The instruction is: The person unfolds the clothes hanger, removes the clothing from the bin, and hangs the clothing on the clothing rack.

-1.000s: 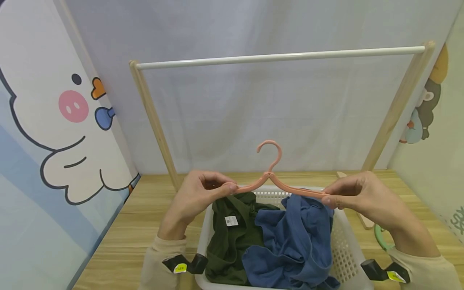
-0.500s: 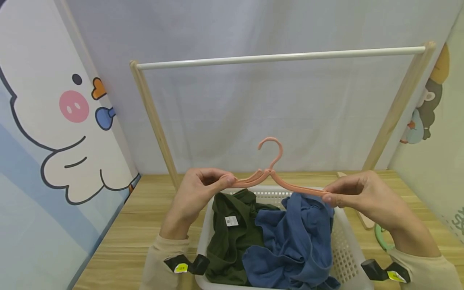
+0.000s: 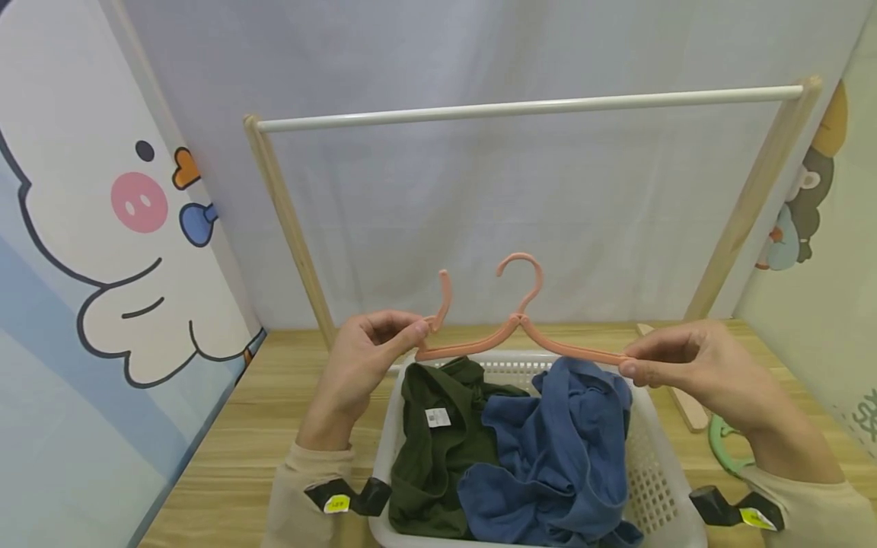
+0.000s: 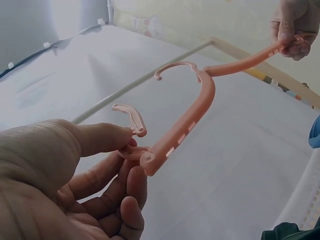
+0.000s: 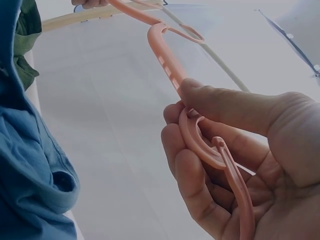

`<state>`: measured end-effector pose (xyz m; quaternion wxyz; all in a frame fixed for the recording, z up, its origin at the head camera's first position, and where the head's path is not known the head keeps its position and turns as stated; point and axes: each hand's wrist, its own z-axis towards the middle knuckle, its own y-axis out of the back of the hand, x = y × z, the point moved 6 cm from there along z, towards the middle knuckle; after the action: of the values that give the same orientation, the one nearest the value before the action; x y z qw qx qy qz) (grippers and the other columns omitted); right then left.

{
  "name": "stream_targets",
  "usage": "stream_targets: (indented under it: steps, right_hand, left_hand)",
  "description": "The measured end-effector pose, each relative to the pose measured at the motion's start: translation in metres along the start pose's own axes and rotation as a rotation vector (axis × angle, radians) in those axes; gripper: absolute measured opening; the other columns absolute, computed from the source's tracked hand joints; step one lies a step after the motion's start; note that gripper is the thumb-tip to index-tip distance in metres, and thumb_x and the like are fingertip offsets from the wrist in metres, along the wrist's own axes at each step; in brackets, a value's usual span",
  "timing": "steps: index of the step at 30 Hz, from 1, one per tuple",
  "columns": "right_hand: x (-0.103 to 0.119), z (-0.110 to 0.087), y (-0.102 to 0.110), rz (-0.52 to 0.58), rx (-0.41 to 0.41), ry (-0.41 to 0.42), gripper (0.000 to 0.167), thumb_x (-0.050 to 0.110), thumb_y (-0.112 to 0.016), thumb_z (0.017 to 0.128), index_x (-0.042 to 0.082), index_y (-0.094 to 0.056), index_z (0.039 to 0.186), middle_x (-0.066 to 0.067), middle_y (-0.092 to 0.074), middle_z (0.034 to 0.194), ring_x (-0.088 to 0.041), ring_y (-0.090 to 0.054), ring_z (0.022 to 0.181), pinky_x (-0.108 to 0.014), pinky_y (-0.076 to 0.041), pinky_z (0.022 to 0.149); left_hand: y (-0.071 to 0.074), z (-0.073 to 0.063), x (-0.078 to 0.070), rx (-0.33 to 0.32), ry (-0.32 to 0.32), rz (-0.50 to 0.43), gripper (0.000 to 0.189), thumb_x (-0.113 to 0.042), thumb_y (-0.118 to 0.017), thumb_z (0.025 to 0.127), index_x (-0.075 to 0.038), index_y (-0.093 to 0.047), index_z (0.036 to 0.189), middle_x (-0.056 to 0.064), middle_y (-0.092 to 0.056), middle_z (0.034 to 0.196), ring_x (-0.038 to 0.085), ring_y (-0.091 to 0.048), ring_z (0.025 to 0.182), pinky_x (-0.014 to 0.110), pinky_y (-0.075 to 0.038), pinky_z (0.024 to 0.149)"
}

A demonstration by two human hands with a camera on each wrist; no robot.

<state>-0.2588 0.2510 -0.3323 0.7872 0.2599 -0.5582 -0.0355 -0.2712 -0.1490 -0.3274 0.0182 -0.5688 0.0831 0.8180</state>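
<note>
A white perforated plastic basket (image 3: 654, 479) stands on a wood-grain desk (image 3: 226, 449), holding two crumpled garments: a dark green cloth garment (image 3: 426, 472) on the left and a blue cloth garment (image 3: 555, 449) in the middle and right, part of it lying over the green; one peach-coloured plastic folding hanger (image 3: 521, 316) is held up over the far side of the basket, hook upward, below a single white rod (image 3: 514, 109) carried by two pale wooden posts (image 3: 291, 228). There are two hands, one at each end of the hanger: the left hand (image 3: 359, 365) has its grip pinched tight, thumb against fingers, on a hinged end section, and a short curved piece of the hanger sticks up beside the fingertips; the right hand (image 3: 706, 369) pinches the other end just as firmly, with curved hanger pieces lying inside the bent fingers. One green curved plastic item (image 3: 719, 449) lies on the desk near the right wrist. A white tag (image 3: 438, 417) on the green garment bears a small dark printed square, and two yellow labels (image 3: 337, 504) mark the black wrist devices (image 3: 373, 497), their lettering too small to read
</note>
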Motion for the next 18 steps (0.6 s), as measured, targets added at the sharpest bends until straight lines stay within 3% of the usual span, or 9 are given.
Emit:
stream_targets:
  steps: [14, 18]
  right_hand:
    - [0.000, -0.004, 0.013, -0.138, -0.049, -0.082, 0.015, 0.017, -0.084, 0.103, 0.009, -0.087, 0.115, -0.002, -0.083, 0.105, -0.019, -0.072, 0.095, -0.031, -0.060, 0.079]
    - [-0.002, -0.005, 0.017, -0.100, -0.040, -0.073, 0.016, 0.011, -0.081, 0.104, 0.005, -0.086, 0.118, -0.004, -0.084, 0.103, -0.020, -0.075, 0.095, -0.030, -0.061, 0.081]
  left_hand:
    - [0.006, -0.002, -0.003, 0.079, -0.018, -0.031, 0.016, -0.006, -0.077, 0.105, 0.004, -0.081, 0.117, 0.005, -0.082, 0.104, 0.023, -0.076, 0.103, 0.033, -0.061, 0.096]
    - [0.010, -0.003, -0.002, 0.091, -0.010, -0.053, 0.013, -0.004, -0.077, 0.104, -0.001, -0.083, 0.115, 0.005, -0.083, 0.106, 0.023, -0.077, 0.102, 0.035, -0.063, 0.095]
